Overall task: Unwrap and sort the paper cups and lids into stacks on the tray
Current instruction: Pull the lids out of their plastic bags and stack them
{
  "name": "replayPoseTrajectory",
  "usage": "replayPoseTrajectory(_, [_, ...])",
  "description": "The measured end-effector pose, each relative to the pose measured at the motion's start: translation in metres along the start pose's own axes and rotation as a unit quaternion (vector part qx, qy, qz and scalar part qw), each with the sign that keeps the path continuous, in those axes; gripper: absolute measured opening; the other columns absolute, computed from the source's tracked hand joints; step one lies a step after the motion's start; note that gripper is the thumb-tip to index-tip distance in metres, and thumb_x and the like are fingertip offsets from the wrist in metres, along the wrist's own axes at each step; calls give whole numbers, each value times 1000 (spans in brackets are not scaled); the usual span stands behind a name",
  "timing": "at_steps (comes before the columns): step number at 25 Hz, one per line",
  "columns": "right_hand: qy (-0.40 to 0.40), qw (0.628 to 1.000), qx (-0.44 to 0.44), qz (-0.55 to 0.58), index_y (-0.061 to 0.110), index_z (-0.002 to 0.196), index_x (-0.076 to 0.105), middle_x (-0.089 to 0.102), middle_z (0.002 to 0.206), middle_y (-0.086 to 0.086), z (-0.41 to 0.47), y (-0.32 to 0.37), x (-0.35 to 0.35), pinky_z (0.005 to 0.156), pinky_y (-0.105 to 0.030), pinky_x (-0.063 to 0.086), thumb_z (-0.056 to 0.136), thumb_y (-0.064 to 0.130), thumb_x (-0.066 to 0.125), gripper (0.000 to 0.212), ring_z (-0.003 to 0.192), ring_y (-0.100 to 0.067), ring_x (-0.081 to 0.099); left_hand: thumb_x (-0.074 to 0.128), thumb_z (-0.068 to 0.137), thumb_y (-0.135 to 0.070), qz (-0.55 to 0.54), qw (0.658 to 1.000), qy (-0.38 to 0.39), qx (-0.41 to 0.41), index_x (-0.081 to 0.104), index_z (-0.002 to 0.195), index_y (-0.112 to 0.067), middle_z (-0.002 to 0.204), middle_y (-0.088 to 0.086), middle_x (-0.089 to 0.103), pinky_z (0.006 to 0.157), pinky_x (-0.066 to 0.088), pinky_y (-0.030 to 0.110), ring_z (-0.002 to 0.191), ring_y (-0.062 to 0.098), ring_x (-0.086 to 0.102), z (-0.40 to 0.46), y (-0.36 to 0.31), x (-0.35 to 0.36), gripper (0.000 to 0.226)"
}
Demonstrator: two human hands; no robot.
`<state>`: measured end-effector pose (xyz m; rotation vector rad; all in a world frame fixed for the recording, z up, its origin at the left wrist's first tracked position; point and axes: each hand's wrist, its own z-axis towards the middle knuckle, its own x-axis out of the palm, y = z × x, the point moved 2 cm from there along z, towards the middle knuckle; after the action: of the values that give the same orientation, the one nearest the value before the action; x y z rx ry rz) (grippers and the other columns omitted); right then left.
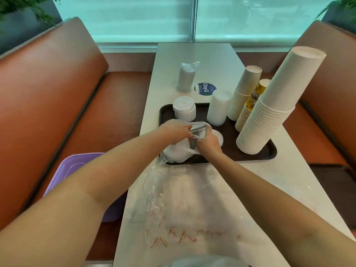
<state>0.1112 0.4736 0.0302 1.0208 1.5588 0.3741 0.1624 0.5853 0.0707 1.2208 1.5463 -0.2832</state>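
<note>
A clear plastic wrapper [194,128] around a sleeve of white plastic lids [178,153] is pinched from both sides over the near left part of a dark brown rectangular tray [231,135]. The fingers of the left hand [176,131] are curled on the film at the left, and the fingers of the right hand [209,142] are clamped on it at the right, so that the film is drawn taut between them. The wrapped lids rest on the tray's near left corner, with part of the wrapper spilling over the rim.

Behind the hands, a short stack of white sip lids [184,107] is set at the tray's far left, and a stack of plain white flat lids [218,108] stands near the middle. To the right, three tilted stacks of cups are seen: a tall stack of white paper cups [269,112], a stack of yellow and brown printed cups [250,106], and a narrower stack of white cups [242,93].

On the pale grey tabletop [192,54] beyond the tray, a wrapped grey sleeve [185,78] lies beside a round dark blue sticker [205,89]. Empty clear wrappers with red print [173,209] lie on the near tabletop. A lilac plastic bin [77,166] sits on the orange bench seat [119,93] at the left.
</note>
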Motion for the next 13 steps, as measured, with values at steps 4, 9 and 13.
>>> replayPoseTrajectory(4, [21,999,-3,35,22,150,19,55,126,-17,-1,-7,0,90,-37,43,92,9,49,67,113,-32,54,69,81,-17,-57,998,-32,-20,42,132,-25,135,-1,42,73,37,29,118,22,48,-3,3,-6,58])
replayPoseTrajectory(9, [53,997,-13,53,25,150,23,52,131,-16,-6,-14,5,86,-31,42,89,-2,43,69,112,-29,53,75,73,-15,-239,967,-42,-77,46,120,-20,117,2,57,75,42,33,95,22,53,-12,9,2,56])
replayPoseTrajectory(13, [50,995,-48,66,25,147,28,50,134,-13,-9,-17,1,84,-24,39,90,-1,43,65,111,-25,52,74,78,-19,-360,925,-72,-101,57,120,-19,121,3,57,94,41,34,111,21,50,-18,19,2,45])
